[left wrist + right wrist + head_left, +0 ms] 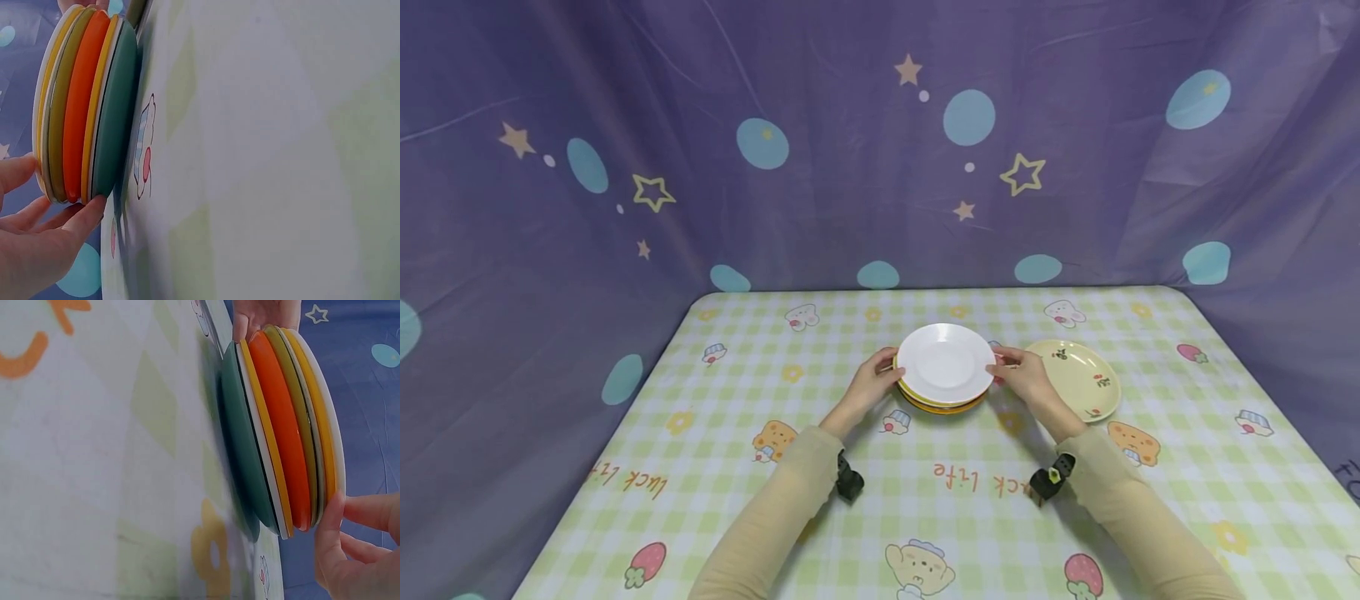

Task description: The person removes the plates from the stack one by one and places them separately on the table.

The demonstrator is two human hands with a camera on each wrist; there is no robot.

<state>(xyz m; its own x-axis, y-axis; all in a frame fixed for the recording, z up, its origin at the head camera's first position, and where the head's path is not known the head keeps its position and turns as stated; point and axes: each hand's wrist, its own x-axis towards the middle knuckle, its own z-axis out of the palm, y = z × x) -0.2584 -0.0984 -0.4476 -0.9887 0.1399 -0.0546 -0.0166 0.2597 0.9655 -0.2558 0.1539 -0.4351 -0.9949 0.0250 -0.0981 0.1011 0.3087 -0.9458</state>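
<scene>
A stack of plates stands near the middle of the table, a white plate (945, 362) on top. Below it, the left wrist view shows yellow, olive, orange (86, 106) and white rims, down to a teal plate (119, 112) at the bottom. My left hand (868, 385) grips the stack's left edge, thumb at the top rim and fingers spread down the side to the teal plate. At the opposite edge my right hand (1028, 379) holds the stack, thumb and finger pinching near the top white and yellow rims (330, 462).
A pale yellow plate (1086, 379) with small printed pictures lies right of the stack, partly behind my right hand and wrist. The table wears a green-checked cloth (715, 517). A purple curtain (850, 208) with stars and blue spots hangs behind and at the sides.
</scene>
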